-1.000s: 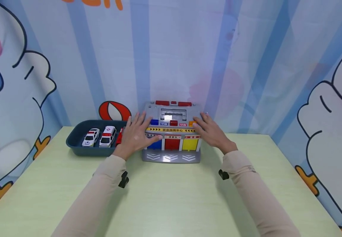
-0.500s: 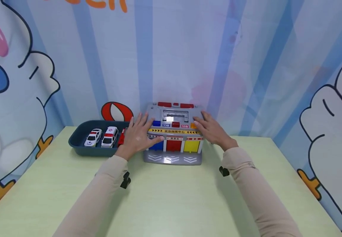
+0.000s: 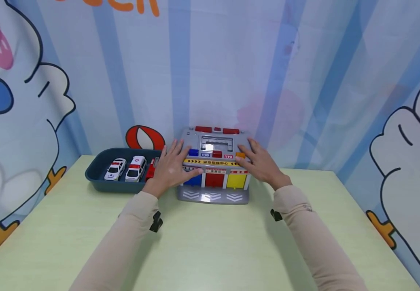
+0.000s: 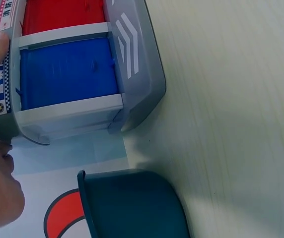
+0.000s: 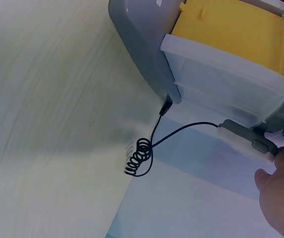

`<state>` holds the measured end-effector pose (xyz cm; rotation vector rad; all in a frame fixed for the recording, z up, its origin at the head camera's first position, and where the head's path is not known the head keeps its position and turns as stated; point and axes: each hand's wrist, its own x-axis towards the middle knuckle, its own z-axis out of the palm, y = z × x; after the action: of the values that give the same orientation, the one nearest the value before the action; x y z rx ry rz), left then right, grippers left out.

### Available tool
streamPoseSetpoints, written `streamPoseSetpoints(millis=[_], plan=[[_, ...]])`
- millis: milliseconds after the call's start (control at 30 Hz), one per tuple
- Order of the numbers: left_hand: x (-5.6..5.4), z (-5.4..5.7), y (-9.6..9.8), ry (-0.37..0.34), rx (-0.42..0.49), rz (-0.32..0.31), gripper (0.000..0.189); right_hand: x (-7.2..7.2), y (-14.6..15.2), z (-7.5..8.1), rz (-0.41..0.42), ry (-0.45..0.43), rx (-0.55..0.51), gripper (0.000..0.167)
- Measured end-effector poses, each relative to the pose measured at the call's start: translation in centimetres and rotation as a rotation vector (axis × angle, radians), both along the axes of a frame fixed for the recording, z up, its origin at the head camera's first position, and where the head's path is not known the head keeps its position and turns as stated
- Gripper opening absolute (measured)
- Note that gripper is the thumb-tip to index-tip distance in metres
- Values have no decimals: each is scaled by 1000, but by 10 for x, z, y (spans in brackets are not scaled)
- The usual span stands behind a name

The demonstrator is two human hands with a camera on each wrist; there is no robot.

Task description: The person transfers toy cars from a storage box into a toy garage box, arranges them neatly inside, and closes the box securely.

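Note:
In the head view a grey toy emergency station [image 3: 213, 198] with a blue, a red and a yellow door stands against the backdrop. My left hand [image 3: 168, 167] rests on its left roof edge, fingers spread and thumb lying across the front above the blue door [image 4: 67, 72]. On the opposite roof edge lies my right hand [image 3: 262, 165], fingers extended toward the orange block. Beside that hand, the right wrist view shows a grey-and-white toy handset [image 5: 246, 139] on the station's side, with a coiled black cord [image 5: 139, 156]. The yellow door [image 5: 231, 34] is down.
A dark teal tray [image 3: 115, 186] stands left of the station. In it are a white toy police car [image 3: 115, 169], a toy ambulance [image 3: 135, 168] and a red toy vehicle [image 3: 150, 169] partly hidden by my left hand. A printed cloth backdrop [image 3: 210, 81] hangs behind the pale table [image 3: 213, 246].
The head view has shifted slightly, so everything appears a little farther right. Both hands stay on the station's roof edges.

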<state>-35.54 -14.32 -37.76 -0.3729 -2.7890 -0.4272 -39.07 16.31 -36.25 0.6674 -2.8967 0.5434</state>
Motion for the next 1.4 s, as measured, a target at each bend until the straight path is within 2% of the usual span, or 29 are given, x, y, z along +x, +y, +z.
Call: streamPoseSetpoints(millis=[233, 367, 467, 633, 833, 1133, 1400], plan=[[0, 4, -4, -60, 61, -53, 97, 3, -2, -6, -5, 13, 11, 75], [-2, 9, -6, -83, 16, -47, 95, 3, -3, -4, -9, 21, 21, 74], [-6, 14, -6, -97, -2, -43, 90, 3, -4, -2, -12, 24, 28, 73], [-15, 21, -6, -142, 40, -37, 77, 2, -5, -2, -8, 26, 23, 73], [-24, 24, -5, -182, 85, -57, 67, 1, -6, -5, -4, 29, 31, 71], [-27, 24, -3, -169, 60, -60, 63, 3, -5, -2, -12, 36, 33, 72], [-30, 21, 2, -170, 80, -68, 64, 2, -2, -2, -28, 37, 39, 72]])
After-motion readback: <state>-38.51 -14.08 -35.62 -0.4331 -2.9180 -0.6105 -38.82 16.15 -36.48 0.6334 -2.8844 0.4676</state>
